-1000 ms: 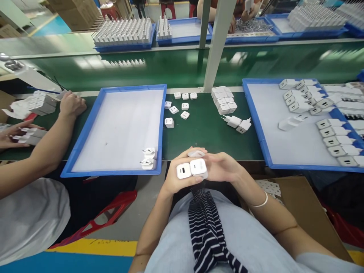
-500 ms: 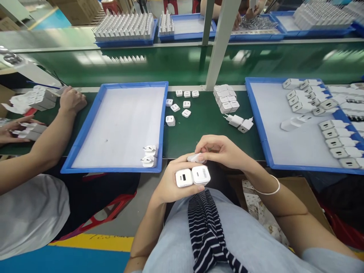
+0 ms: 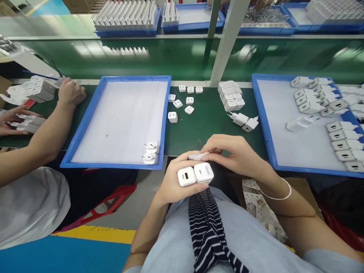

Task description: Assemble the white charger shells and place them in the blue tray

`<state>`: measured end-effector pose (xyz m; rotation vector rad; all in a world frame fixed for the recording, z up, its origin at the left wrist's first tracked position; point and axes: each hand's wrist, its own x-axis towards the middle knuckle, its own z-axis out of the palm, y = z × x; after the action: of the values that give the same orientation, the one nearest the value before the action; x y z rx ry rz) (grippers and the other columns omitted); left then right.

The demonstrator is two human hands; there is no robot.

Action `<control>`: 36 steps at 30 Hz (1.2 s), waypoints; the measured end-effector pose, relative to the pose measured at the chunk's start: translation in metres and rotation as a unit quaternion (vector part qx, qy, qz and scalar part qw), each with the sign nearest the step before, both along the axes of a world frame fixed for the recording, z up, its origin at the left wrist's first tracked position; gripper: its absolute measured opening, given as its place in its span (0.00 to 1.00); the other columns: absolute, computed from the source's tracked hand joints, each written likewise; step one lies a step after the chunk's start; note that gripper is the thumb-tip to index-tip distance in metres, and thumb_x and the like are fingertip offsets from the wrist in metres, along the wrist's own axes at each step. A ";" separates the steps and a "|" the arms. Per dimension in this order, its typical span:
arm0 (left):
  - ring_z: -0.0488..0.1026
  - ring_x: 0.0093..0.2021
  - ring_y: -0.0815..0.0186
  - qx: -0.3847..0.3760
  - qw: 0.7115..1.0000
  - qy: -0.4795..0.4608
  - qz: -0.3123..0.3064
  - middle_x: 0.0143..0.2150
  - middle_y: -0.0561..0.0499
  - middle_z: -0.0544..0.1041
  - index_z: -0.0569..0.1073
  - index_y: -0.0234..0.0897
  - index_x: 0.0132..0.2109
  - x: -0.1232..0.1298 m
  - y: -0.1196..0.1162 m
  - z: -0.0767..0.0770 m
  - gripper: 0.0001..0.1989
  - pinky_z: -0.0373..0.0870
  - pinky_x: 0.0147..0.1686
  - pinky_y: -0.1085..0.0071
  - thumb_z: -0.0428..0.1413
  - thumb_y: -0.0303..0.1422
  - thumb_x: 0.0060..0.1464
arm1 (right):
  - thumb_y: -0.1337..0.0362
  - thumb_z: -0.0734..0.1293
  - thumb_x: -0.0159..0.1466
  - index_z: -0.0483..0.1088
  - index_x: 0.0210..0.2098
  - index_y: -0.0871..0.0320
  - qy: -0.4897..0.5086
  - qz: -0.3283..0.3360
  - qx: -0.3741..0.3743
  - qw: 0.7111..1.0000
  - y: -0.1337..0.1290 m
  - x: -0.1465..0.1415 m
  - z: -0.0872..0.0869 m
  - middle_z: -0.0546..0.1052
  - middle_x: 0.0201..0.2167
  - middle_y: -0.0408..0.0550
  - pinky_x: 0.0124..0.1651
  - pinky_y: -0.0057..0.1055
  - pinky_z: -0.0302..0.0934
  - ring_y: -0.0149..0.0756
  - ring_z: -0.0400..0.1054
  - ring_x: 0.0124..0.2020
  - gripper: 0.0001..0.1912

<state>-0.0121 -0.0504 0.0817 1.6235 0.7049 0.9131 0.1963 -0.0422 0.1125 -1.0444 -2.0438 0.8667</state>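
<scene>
My left hand [image 3: 173,180] is closed around two white USB chargers, their port ends facing up. The nearer-left charger [image 3: 186,176] shows a dark wide port, and the charger beside it [image 3: 204,172] has a small narrow slot and faint grey print. Against the left fingers lies a small white piece [image 3: 196,156], too partly covered to name. My right hand [image 3: 230,153] pinches that piece between thumb and fingers. Beyond the hands, several small white caps with slots [image 3: 189,100] are spread over the green bench [image 3: 196,129].
A blue-rimmed tray [image 3: 64,161] on the left holds two plugs [image 3: 150,153]. Another blue-rimmed tray [image 3: 265,132] holds rows of chargers. Stacked white blocks [image 3: 231,95] and two chargers [image 3: 243,121] lie between. A co-worker's arm [image 3: 51,132] rests at left; a post [image 3: 227,41] stands ahead.
The view has shifted slightly, so the bench items sit a little higher. Both hands keep their grips, with the right fingers still at the small white piece.
</scene>
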 end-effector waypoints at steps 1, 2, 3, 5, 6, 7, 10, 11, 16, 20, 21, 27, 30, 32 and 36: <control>0.76 0.48 0.56 0.003 1.000 0.005 -0.003 0.51 0.43 0.77 0.81 0.38 0.46 0.000 0.000 0.000 0.20 0.73 0.49 0.60 0.69 0.33 0.43 | 0.66 0.67 0.67 0.76 0.39 0.59 -0.007 0.005 -0.001 1.000 0.001 0.002 0.003 0.78 0.33 0.46 0.33 0.28 0.64 0.30 0.70 0.32 0.05; 0.76 0.48 0.56 0.006 1.000 0.006 -0.005 0.51 0.43 0.77 0.80 0.38 0.46 0.001 0.000 0.000 0.20 0.74 0.49 0.61 0.69 0.33 0.43 | 0.66 0.67 0.67 0.76 0.39 0.58 -0.015 0.007 -0.004 1.000 0.001 0.005 0.006 0.79 0.34 0.46 0.34 0.28 0.64 0.31 0.71 0.32 0.05; 0.76 0.48 0.56 0.009 1.000 0.005 -0.005 0.51 0.43 0.77 0.80 0.38 0.46 0.001 -0.001 0.001 0.20 0.74 0.49 0.61 0.69 0.33 0.43 | 0.67 0.67 0.67 0.77 0.39 0.58 -0.018 0.005 -0.008 1.000 0.001 0.008 0.009 0.80 0.35 0.46 0.34 0.29 0.65 0.31 0.72 0.33 0.05; 0.76 0.49 0.56 0.015 1.000 -0.001 -0.006 0.51 0.42 0.76 0.80 0.37 0.46 0.001 -0.001 0.001 0.20 0.73 0.50 0.61 0.69 0.33 0.43 | 0.67 0.69 0.65 0.78 0.39 0.56 -0.008 -0.013 -0.015 1.000 0.001 0.013 0.017 0.81 0.34 0.45 0.33 0.30 0.66 0.32 0.73 0.32 0.05; 0.76 0.49 0.56 0.020 1.000 -0.003 -0.004 0.51 0.41 0.76 0.80 0.37 0.47 0.002 -0.001 0.001 0.20 0.73 0.50 0.61 0.69 0.33 0.44 | 0.67 0.70 0.64 0.78 0.38 0.55 0.010 -0.032 -0.016 0.999 0.000 0.016 0.020 0.81 0.33 0.44 0.32 0.30 0.66 0.32 0.72 0.31 0.04; 0.76 0.50 0.56 0.026 1.000 -0.002 0.000 0.51 0.41 0.76 0.80 0.36 0.47 0.002 -0.001 0.001 0.20 0.73 0.50 0.60 0.69 0.32 0.44 | 0.68 0.71 0.63 0.79 0.36 0.54 0.036 -0.055 -0.018 0.998 0.000 0.017 0.024 0.81 0.32 0.43 0.30 0.30 0.65 0.32 0.72 0.29 0.04; 0.75 0.51 0.55 0.050 0.999 -0.001 0.018 0.51 0.41 0.77 0.79 0.37 0.47 0.004 -0.001 0.001 0.20 0.73 0.51 0.59 0.68 0.31 0.44 | 0.69 0.75 0.58 0.78 0.32 0.52 0.121 -0.103 -0.049 0.986 -0.004 0.015 0.032 0.80 0.29 0.41 0.26 0.31 0.61 0.32 0.69 0.27 0.05; 0.75 0.50 0.56 0.057 0.998 -0.002 0.022 0.51 0.42 0.77 0.79 0.37 0.46 0.005 -0.001 0.001 0.19 0.73 0.51 0.59 0.69 0.31 0.44 | 0.69 0.75 0.58 0.78 0.31 0.52 0.141 -0.093 -0.073 0.983 -0.005 0.011 0.033 0.79 0.28 0.41 0.26 0.31 0.60 0.32 0.69 0.27 0.05; 0.76 0.47 0.59 0.060 0.998 -0.007 0.009 0.48 0.44 0.76 0.79 0.37 0.43 0.011 -0.001 0.006 0.15 0.75 0.48 0.62 0.67 0.30 0.46 | 0.70 0.74 0.59 0.75 0.26 0.59 0.157 0.038 -0.164 0.973 -0.006 -0.013 0.032 0.74 0.24 0.43 0.26 0.30 0.57 0.30 0.64 0.25 0.06; 0.76 0.45 0.60 0.045 0.999 -0.002 0.012 0.47 0.45 0.76 0.78 0.36 0.41 0.012 -0.003 0.012 0.12 0.75 0.46 0.63 0.67 0.30 0.46 | 0.69 0.74 0.58 0.76 0.25 0.59 0.118 0.045 -0.130 0.983 -0.005 -0.021 0.030 0.71 0.22 0.43 0.28 0.30 0.54 0.30 0.59 0.27 0.07; 0.76 0.46 0.60 0.043 0.999 -0.003 0.012 0.47 0.45 0.76 0.78 0.36 0.41 0.012 -0.003 0.013 0.13 0.75 0.46 0.64 0.67 0.29 0.46 | 0.69 0.75 0.58 0.76 0.25 0.59 0.113 0.042 -0.128 0.984 -0.006 -0.021 0.030 0.71 0.22 0.43 0.28 0.30 0.53 0.30 0.58 0.27 0.07; 0.76 0.45 0.62 0.049 0.999 0.004 0.018 0.46 0.46 0.76 0.79 0.35 0.40 0.011 -0.004 0.015 0.11 0.75 0.45 0.66 0.66 0.27 0.46 | 0.70 0.75 0.58 0.77 0.27 0.59 0.121 0.047 -0.140 0.982 -0.008 -0.021 0.030 0.71 0.22 0.42 0.30 0.29 0.55 0.30 0.60 0.28 0.04; 0.76 0.45 0.62 0.051 0.998 0.008 0.021 0.45 0.47 0.76 0.79 0.35 0.39 0.011 -0.004 0.015 0.11 0.75 0.45 0.67 0.66 0.27 0.46 | 0.70 0.75 0.58 0.77 0.28 0.59 0.118 0.042 -0.135 0.983 -0.008 -0.023 0.029 0.71 0.22 0.42 0.30 0.29 0.56 0.30 0.60 0.28 0.04; 0.76 0.44 0.63 0.050 0.999 0.008 0.022 0.45 0.47 0.76 0.78 0.35 0.39 0.011 -0.004 0.015 0.10 0.75 0.44 0.67 0.66 0.27 0.46 | 0.70 0.75 0.58 0.77 0.27 0.59 0.113 0.038 -0.126 0.985 -0.008 -0.024 0.029 0.70 0.22 0.41 0.30 0.28 0.55 0.30 0.59 0.28 0.05; 0.76 0.45 0.62 0.056 0.998 0.014 0.023 0.45 0.47 0.76 0.78 0.35 0.39 0.011 -0.005 0.013 0.10 0.75 0.45 0.67 0.66 0.27 0.47 | 0.69 0.74 0.59 0.75 0.26 0.59 0.088 0.040 -0.100 0.990 -0.007 -0.026 0.029 0.70 0.20 0.41 0.30 0.29 0.55 0.30 0.58 0.28 0.06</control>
<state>-0.0012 -0.0552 0.0946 1.7287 0.7236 0.9788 0.1703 -0.0495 0.1411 -0.9588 -1.8891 1.1830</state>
